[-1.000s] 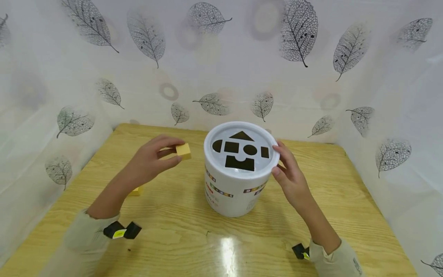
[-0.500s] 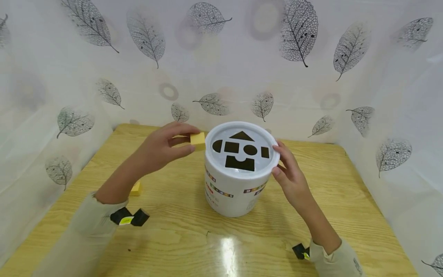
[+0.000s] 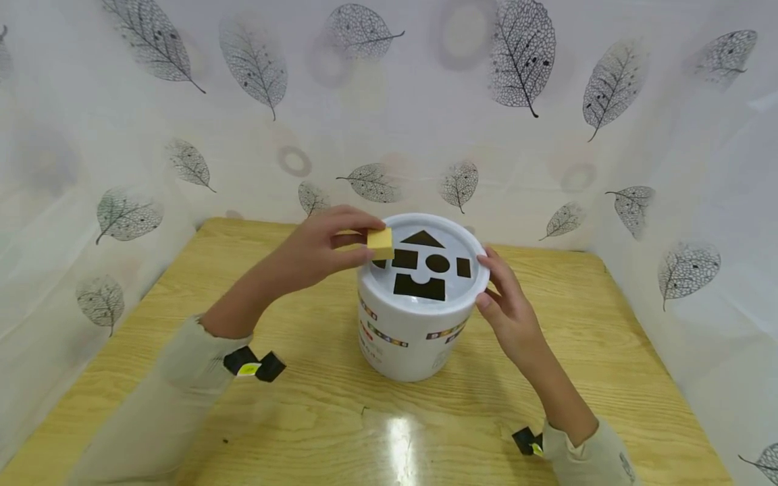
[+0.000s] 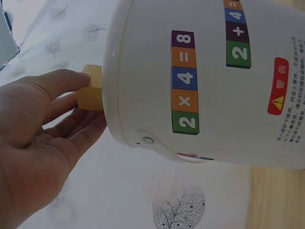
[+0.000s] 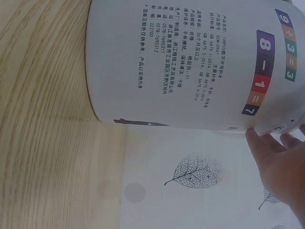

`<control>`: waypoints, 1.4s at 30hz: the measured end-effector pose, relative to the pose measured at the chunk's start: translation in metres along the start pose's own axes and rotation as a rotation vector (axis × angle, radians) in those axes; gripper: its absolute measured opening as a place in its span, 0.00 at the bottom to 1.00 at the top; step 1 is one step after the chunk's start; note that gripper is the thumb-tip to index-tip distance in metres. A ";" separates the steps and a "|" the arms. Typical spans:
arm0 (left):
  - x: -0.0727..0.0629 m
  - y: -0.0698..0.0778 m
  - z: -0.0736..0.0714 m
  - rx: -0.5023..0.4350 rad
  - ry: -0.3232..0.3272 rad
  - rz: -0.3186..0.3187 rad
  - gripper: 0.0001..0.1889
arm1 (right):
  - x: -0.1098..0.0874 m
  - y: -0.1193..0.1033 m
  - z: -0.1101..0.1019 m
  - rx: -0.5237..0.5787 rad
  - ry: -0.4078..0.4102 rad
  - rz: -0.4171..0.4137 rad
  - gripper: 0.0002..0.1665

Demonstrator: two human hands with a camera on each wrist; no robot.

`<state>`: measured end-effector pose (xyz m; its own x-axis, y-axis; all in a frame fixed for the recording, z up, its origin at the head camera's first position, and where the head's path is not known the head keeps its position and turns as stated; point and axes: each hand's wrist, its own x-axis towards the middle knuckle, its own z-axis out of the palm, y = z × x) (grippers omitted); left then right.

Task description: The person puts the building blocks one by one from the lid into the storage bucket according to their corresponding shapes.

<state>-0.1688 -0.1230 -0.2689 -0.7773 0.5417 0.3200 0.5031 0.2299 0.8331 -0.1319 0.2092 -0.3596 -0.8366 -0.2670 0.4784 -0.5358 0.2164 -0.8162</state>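
Note:
A white bucket (image 3: 395, 351) stands upright on the table. Its lid (image 3: 460, 289) has several cut-out holes: a triangle (image 3: 423, 238), a square (image 3: 404, 259), a circle (image 3: 437, 263), a small rectangle (image 3: 464, 268) and a notched rectangle (image 3: 419, 287). My left hand (image 3: 319, 250) pinches a yellow block (image 3: 380, 241) between thumb and fingers, over the lid's left edge. The block partly hides a half-round hole (image 3: 379, 264). In the left wrist view the yellow block (image 4: 92, 88) appears close to the rim. My right hand (image 3: 513, 314) grips the rim at the right, thumb against the side.
The wooden table (image 3: 292, 418) has a leaf-printed white sheet (image 3: 389, 101) behind it and at both sides. Black wrist devices (image 3: 254, 365) show at both sleeves. Small dark specks lie on the table in front.
My left hand has moved right with the yellow block, from beside the bucket to over the lid's left edge. A second yellow block became hidden behind the left arm. My right hand stays put.

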 end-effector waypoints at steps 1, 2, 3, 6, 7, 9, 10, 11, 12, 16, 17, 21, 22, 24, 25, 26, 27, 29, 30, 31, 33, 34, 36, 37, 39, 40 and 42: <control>0.002 0.000 0.001 -0.004 -0.009 -0.001 0.21 | 0.000 0.000 0.000 -0.003 -0.002 -0.002 0.31; 0.004 0.000 0.002 -0.010 -0.016 -0.006 0.21 | 0.000 0.000 0.000 0.000 -0.001 0.000 0.31; 0.006 0.000 0.003 -0.010 -0.023 -0.011 0.21 | 0.000 0.000 0.000 0.000 -0.004 -0.001 0.31; 0.012 0.001 0.007 0.024 -0.038 -0.029 0.20 | 0.000 0.000 0.000 0.002 -0.010 -0.003 0.31; 0.014 0.002 0.009 0.038 -0.043 -0.038 0.20 | 0.000 0.001 0.000 0.004 -0.009 -0.002 0.31; 0.018 0.004 0.011 0.074 -0.055 -0.052 0.20 | 0.000 0.001 0.000 0.005 -0.009 -0.004 0.31; 0.019 0.004 0.013 0.096 -0.061 -0.059 0.20 | 0.000 0.001 0.000 0.007 -0.008 -0.005 0.31; 0.021 0.005 0.014 0.113 -0.067 -0.066 0.19 | 0.000 0.001 0.000 0.008 -0.009 -0.006 0.31; 0.022 0.006 0.015 0.137 -0.073 -0.070 0.19 | 0.000 0.001 0.000 0.007 -0.011 -0.009 0.31; 0.027 0.007 0.018 0.243 -0.103 -0.072 0.19 | 0.000 0.001 0.000 0.000 -0.019 -0.015 0.31; 0.028 0.007 0.018 0.262 -0.109 -0.072 0.19 | 0.000 0.001 0.000 -0.004 -0.018 -0.015 0.31; 0.031 0.009 0.019 0.309 -0.131 -0.086 0.18 | 0.000 0.002 -0.001 -0.012 -0.014 -0.013 0.31; 0.031 0.009 0.020 0.314 -0.134 -0.092 0.18 | 0.000 0.001 -0.001 -0.014 -0.013 -0.013 0.31; 0.032 0.010 0.020 0.322 -0.143 -0.102 0.18 | 0.000 0.001 -0.001 -0.016 -0.015 -0.012 0.31; 0.032 0.010 0.021 0.325 -0.146 -0.107 0.18 | -0.001 0.001 -0.001 -0.015 -0.014 -0.012 0.31; 0.033 0.011 0.021 0.329 -0.150 -0.111 0.18 | -0.001 0.001 -0.001 -0.014 -0.011 -0.011 0.31; 0.033 0.011 0.021 0.322 -0.152 -0.116 0.18 | -0.001 0.001 -0.001 -0.013 -0.011 -0.010 0.31; 0.032 0.011 0.021 0.319 -0.154 -0.122 0.19 | -0.001 0.001 0.000 -0.010 -0.009 -0.009 0.31; 0.032 0.011 0.021 0.317 -0.153 -0.123 0.20 | -0.001 0.000 0.000 -0.010 -0.010 -0.008 0.31; 0.032 0.011 0.021 0.313 -0.152 -0.122 0.20 | -0.001 0.000 0.000 -0.010 -0.010 -0.007 0.31; 0.030 0.009 0.020 0.286 -0.140 -0.116 0.21 | -0.001 0.000 0.000 -0.010 -0.010 -0.006 0.31; 0.029 0.008 0.019 0.262 -0.131 -0.115 0.21 | -0.001 0.000 0.000 -0.010 -0.011 -0.006 0.31; 0.024 0.005 0.017 0.184 -0.105 -0.110 0.21 | 0.000 0.000 0.000 -0.010 -0.014 -0.008 0.31; 0.020 0.005 0.015 0.144 -0.087 -0.103 0.20 | 0.000 0.000 0.000 -0.009 -0.013 -0.009 0.31; 0.011 0.003 0.011 0.076 -0.048 -0.090 0.19 | 0.000 0.001 0.000 -0.004 -0.014 -0.015 0.31; 0.006 0.003 0.009 0.071 -0.027 -0.075 0.19 | 0.000 0.001 0.000 -0.001 -0.016 -0.018 0.31; -0.005 0.001 0.003 0.119 0.017 -0.044 0.18 | 0.001 0.001 0.000 0.005 -0.014 -0.024 0.31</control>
<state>-0.1630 -0.1232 -0.2708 -0.8051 0.5157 0.2930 0.5094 0.3481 0.7870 -0.1333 0.2097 -0.3602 -0.8220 -0.2851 0.4929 -0.5547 0.2050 -0.8064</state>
